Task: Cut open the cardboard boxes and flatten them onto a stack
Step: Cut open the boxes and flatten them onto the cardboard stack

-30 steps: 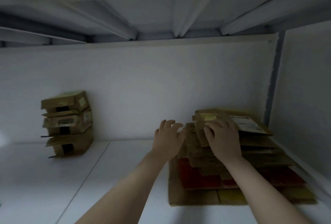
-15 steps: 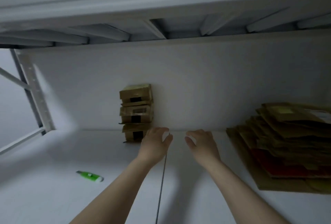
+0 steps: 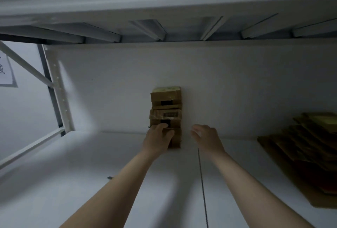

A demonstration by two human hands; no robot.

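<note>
— What's in front of you?
— Three blocky brown cardboard boxes [image 3: 165,98], stacked. My left hand [image 3: 156,141] touches the lowest one, but I cannot tell whether it grips.
— And the other?
— My right hand [image 3: 207,139] is loosely curled, empty. One ragged flattened cardboard pile [image 3: 313,136] lies farther right.

boxes [image 3: 166,103]: matt brown cardboard | flattened stack [image 3: 310,147]: rough cardboard | shelf [image 3: 73,182]: smooth white

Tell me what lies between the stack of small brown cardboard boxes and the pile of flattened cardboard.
In the head view, only the right hand and bare white shelf board, crossed by a thin dark seam.
</note>
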